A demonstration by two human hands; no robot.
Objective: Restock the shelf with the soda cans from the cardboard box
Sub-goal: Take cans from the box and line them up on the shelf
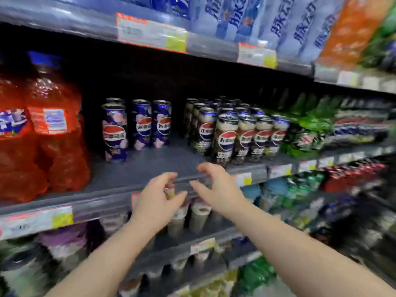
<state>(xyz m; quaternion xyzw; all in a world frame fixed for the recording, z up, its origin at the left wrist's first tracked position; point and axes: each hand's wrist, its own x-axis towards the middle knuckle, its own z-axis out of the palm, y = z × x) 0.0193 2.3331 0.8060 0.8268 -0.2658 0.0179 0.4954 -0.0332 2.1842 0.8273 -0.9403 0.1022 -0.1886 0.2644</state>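
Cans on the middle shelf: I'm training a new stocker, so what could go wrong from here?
1. The front pale cans stand near the front edge of the shelf, just beyond the empty right hand; a bump could tip one off.
2. The blue cans stand loose with gaps between them, so sliding new ones in carelessly may topple them.

Price tags (152,33) above the Pepsi cans (141,124) are too blurred to read. Left of the cans, 1 orange soda bottle (10,136) is cut off; goods (199,215) below are smeared.
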